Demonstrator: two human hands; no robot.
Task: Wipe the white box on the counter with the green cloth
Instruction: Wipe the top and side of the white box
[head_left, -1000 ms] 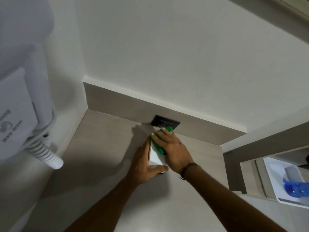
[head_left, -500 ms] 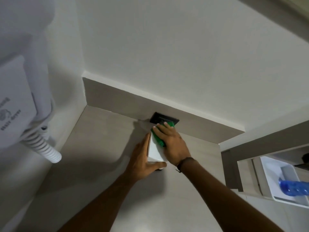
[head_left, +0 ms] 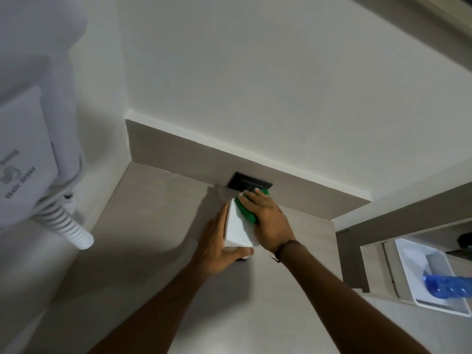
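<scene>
White box, plain and smooth with a crisp near edge, stands on the grey counter close to the back wall. The left hand grips it, thumb hooked across its near bottom corner and fingers laid straight along its left side. On top, the right hand lies flat with fingers extended, pressing the bunched green cloth onto the box's far end, just before a black socket plate.

We find the green cloth mostly hidden under the right hand; the view's edges cut off the hair dryer and blue bottle.
</scene>
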